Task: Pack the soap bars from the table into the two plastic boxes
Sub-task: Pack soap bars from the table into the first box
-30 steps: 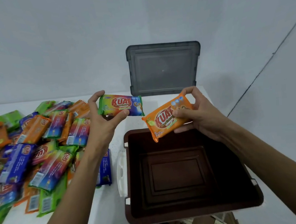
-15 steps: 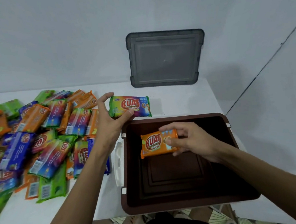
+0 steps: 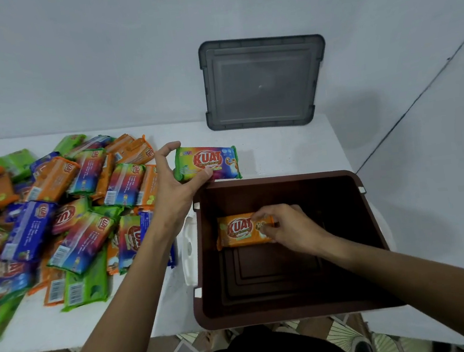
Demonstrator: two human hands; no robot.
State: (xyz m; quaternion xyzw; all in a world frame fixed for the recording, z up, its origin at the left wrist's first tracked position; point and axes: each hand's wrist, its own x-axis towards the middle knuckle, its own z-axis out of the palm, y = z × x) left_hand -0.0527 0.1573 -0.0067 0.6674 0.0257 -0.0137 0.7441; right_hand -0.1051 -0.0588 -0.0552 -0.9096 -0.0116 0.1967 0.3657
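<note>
Centre frame: our left hand (image 3: 173, 190) gripped a multicoloured bar (image 3: 212, 160); our right hand (image 3: 288, 228) pinched an orange bar (image 3: 238, 231) inside the box (image 3: 338, 190).

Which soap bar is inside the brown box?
The orange bar gripped by the right hand; the rainbow bar in the left hand and the pile lie outside the box.

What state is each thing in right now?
brown box: open, lid off, one bar inside.
gray lid: off, leaning upright against the wall.
orange soap bar: in the box, pinched by right hand.
rainbow soap bar: gripped by left hand, outside the box.
soap pile: loose on the table, unpacked.
</note>
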